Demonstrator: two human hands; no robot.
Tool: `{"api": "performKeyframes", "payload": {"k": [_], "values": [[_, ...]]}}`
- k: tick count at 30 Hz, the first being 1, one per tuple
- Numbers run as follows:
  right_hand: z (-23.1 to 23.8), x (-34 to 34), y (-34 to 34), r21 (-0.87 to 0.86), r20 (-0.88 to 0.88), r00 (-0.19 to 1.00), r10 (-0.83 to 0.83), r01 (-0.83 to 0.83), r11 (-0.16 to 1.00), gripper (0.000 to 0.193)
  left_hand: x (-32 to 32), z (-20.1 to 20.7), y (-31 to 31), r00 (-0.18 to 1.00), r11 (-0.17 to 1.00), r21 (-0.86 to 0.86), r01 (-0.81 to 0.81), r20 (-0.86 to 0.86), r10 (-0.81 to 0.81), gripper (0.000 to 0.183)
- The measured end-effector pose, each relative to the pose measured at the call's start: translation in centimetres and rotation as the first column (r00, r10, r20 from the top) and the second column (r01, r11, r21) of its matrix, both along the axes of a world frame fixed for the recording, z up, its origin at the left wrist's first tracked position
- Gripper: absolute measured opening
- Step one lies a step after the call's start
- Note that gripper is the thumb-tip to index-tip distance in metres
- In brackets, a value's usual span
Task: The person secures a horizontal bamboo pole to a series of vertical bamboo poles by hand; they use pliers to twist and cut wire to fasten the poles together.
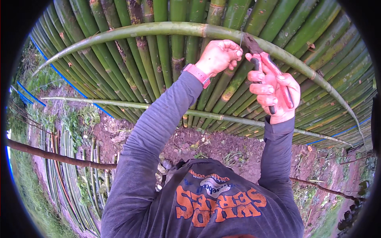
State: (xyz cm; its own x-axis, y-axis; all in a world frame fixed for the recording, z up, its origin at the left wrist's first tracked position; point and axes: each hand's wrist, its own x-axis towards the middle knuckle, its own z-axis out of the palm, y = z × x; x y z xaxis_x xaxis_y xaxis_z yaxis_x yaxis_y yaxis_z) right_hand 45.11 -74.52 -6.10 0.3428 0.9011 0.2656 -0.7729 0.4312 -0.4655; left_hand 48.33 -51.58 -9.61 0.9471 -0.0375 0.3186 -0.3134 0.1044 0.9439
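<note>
My left hand [219,56] is closed against the upper horizontal bamboo rail [166,28] of a fence, fingers pinching a thin wire [241,39] at the rail. A pink watch band circles that wrist. My right hand [276,92] grips red-handled pliers [266,63], whose jaws point up at the wire on the same rail, right beside my left fingers. Upright green bamboo poles [158,59] stand behind the rail.
A lower thin bamboo rail [222,117] crosses the fence below my hands. Bare reddish soil [206,142] lies at the fence foot. Loose bamboo poles [63,174] lie on the ground at left, and a brown branch [59,157] runs across them.
</note>
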Motion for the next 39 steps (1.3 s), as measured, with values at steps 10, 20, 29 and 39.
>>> {"api": "performKeyframes", "payload": {"k": [10,20,29,39], "values": [[3.3,-4.3,3.2,-0.461,0.313,0.899,-0.307,0.426,0.778,0.072,2.6,-3.4,-3.8,0.961,0.769,-0.580,0.269,0.115,-0.250,0.015],[2.3,-5.9,8.9,0.072,0.623,-0.074,0.779,0.997,0.038,0.043,4.9,-4.0,-8.6,0.808,0.284,-0.813,0.508,0.335,-0.484,0.008],[2.3,-8.8,9.4,0.170,0.438,0.036,0.898,0.978,-0.121,0.044,3.0,-3.2,-10.8,0.791,0.274,-0.823,0.497,0.300,-0.533,0.010],[3.9,-9.7,9.9,0.311,0.063,-0.015,0.998,0.950,-0.005,0.046,2.4,-0.8,-10.6,0.844,0.409,-0.793,0.452,0.231,-0.485,0.013]]}}
